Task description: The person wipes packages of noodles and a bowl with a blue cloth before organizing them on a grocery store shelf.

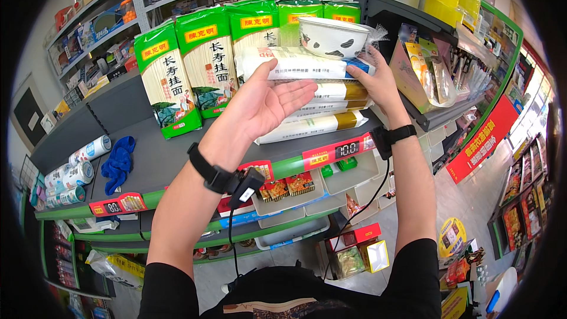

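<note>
My right hand (pixel 376 80) curls around the blue end of a white noodle pack (pixel 290 63), its thumb on the front. My left hand (pixel 272 102) is palm up with fingers stretched, in front of the same pack; its thumb is near the pack's left part. A white bowl with black patches (pixel 334 37), in clear film, rests on that pack. Beneath lie several white noodle packs with gold bands (pixel 312 127), stacked flat. Upright green noodle packs (pixel 168 79) stand to the left and behind.
On the grey shelf's left part lie a crumpled blue cloth (pixel 117 165) and several white canisters (pixel 79 175). Price tags (pixel 339 150) line the green front edge. Bins with small packets (pixel 288 188) sit below. A dark rack (pixel 429 110) with bagged goods adjoins on the right.
</note>
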Action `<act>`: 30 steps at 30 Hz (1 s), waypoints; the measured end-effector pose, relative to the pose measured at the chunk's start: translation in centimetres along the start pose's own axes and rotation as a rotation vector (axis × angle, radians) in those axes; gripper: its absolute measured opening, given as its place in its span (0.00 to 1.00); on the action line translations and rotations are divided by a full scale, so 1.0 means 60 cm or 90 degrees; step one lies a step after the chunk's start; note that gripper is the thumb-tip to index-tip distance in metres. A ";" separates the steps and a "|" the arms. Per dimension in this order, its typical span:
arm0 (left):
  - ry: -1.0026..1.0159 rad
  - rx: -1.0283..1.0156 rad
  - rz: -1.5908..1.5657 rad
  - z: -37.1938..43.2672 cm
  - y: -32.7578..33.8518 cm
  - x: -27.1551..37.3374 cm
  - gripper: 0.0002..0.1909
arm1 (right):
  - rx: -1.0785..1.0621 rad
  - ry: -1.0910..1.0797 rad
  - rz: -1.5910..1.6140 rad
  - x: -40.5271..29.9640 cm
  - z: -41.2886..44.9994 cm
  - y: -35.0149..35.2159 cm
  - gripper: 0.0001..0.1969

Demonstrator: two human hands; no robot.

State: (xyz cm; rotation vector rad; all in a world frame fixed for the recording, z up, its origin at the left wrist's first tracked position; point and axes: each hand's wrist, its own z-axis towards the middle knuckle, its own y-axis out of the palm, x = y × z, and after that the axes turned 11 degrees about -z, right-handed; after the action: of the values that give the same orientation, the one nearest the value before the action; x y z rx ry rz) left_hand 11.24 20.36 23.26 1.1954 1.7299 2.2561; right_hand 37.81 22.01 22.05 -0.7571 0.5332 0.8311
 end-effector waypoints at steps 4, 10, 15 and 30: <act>-0.028 -0.025 -0.054 -0.055 0.013 -0.010 0.29 | 0.012 -0.013 -0.068 0.020 -0.009 -0.013 0.42; -0.062 -0.048 0.226 -0.191 -0.028 -0.052 0.17 | 0.027 -0.055 -0.031 0.030 -0.030 -0.006 0.37; -0.280 -0.058 0.381 -0.339 -0.147 -0.084 0.15 | 0.166 -0.105 -0.033 0.053 -0.094 0.013 0.28; 0.160 0.544 0.701 -0.778 -0.599 0.034 0.07 | -0.583 0.003 0.244 -0.271 -0.684 0.578 0.07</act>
State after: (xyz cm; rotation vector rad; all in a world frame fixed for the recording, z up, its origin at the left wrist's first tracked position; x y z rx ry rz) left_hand -32.27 -2.59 -9.25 2.6555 2.7355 2.0764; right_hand -4.90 -1.57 -5.68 -1.5174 0.2823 1.4609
